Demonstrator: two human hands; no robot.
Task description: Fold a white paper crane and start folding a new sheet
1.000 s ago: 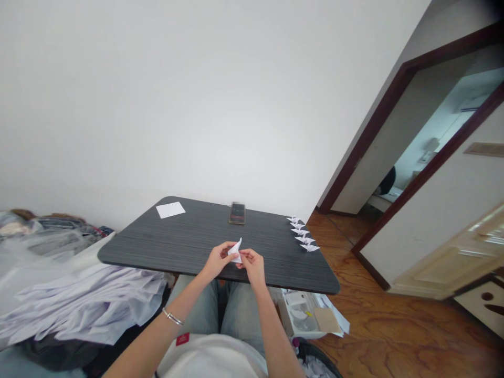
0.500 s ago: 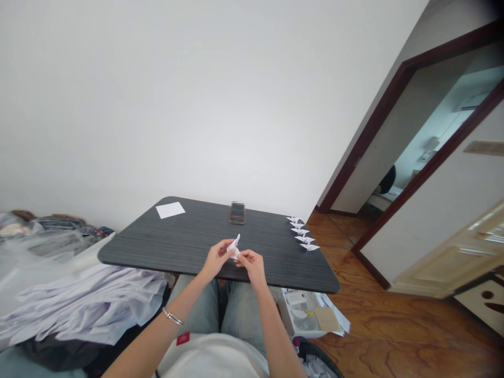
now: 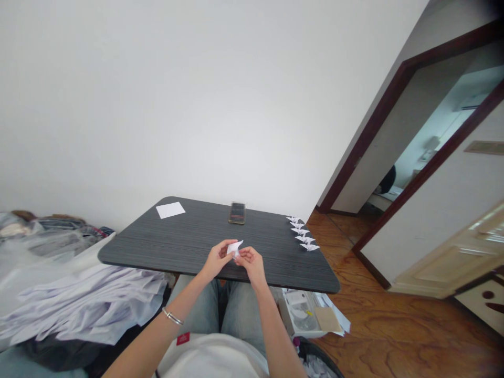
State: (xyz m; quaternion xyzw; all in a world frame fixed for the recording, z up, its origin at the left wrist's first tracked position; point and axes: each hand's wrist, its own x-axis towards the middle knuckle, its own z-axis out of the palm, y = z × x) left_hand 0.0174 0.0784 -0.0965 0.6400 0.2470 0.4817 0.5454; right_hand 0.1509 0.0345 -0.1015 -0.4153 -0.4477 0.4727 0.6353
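My left hand (image 3: 216, 259) and my right hand (image 3: 251, 263) meet over the near edge of the dark wood-grain table (image 3: 177, 244). Both pinch a small folded white paper piece (image 3: 235, 246) between their fingertips, held just above the tabletop. A row of several finished white paper cranes (image 3: 302, 233) lies along the table's right side. A flat white paper sheet (image 3: 170, 209) rests at the far left corner.
A phone (image 3: 237, 212) stands upright at the table's far edge. Crumpled white fabric (image 3: 79, 299) is piled to the left. An open box with papers (image 3: 311, 314) sits on the wood floor under the table's right end. An open doorway (image 3: 425, 157) is at right.
The folded paper's tip pointed up a second ago; now it has been turned and pressed lower, pointing right. Both hands have stayed in place.
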